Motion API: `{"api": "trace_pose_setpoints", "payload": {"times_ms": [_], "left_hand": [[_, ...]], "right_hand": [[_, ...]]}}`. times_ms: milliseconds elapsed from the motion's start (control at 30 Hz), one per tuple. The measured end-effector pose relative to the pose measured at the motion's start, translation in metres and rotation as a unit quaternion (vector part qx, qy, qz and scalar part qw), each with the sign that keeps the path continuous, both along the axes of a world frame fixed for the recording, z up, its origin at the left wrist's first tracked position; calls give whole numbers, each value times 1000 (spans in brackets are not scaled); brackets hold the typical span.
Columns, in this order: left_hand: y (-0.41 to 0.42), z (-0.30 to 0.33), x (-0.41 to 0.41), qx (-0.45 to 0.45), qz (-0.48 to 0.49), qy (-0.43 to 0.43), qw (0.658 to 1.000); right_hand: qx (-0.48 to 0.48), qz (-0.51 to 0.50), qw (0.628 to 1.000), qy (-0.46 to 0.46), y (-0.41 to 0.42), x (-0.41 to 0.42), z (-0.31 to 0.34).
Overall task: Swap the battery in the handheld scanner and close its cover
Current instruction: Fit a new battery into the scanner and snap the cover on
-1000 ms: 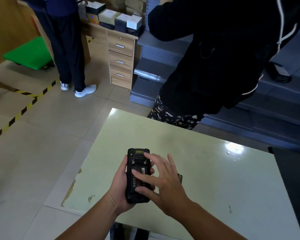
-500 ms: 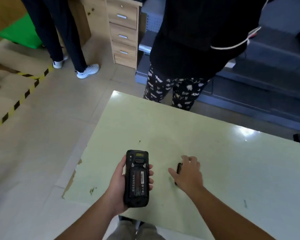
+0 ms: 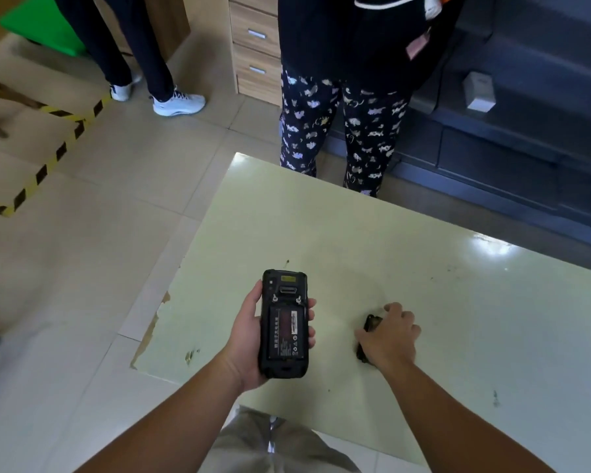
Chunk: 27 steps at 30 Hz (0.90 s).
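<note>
Dim, soft indoor light with a white glare patch on the table (image 3: 492,249); wide-angle bending at edges.

A stockroom or shop back area: hazard-striped floor tape (image 3: 48,165), wooden drawer unit (image 3: 255,52), dark metal shelving (image 3: 526,131), tiled floor.

Black scanner (image 3: 283,324), pale green table (image 3: 372,240), yellow-black striped floor tape (image 3: 48,165) (trousers (image 3: 338,131) animal-printed).
</note>
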<state>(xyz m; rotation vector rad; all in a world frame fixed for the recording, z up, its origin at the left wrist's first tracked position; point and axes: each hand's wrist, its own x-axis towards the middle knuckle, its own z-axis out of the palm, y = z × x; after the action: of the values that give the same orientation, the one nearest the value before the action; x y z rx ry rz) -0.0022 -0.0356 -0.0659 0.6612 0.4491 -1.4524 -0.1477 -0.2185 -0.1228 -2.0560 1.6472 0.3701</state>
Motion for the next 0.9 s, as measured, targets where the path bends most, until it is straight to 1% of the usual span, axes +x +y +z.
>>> {"api": "trace_pose_setpoints", "payload": {"times_ms": [100,333,500,600,667,733,767,833,900], "left_hand": [[-2,-1,1,-2,-3,1,1000],[-4,-5,4,-8,2,12,1000],[-8,0,4,-18,12,18,1000],[-9,3,5,-17,19,9,1000],[-12,5,5,-10,28,1,1000],[-17,11,5,5,21,-22,1000],[-20,15,5,19,8,-40,999],[-26,24,4,37,-11,-74,997],[-30,33,3,32,-12,-85,996]], "right_hand": [[1,-30,999,-23,1,-2,2],[7,-104,986,-132,-1,-26,10],[7,-146,969,-198,1,-33,20],[15,-148,953,-265,8,-18,46],[25,-122,935,-331,18,6,80],[37,-66,916,-394,34,31,115],[42,-29,910,-411,44,41,131],[40,42,907,-416,64,52,152],[19,95,905,-413,77,53,161]]}}
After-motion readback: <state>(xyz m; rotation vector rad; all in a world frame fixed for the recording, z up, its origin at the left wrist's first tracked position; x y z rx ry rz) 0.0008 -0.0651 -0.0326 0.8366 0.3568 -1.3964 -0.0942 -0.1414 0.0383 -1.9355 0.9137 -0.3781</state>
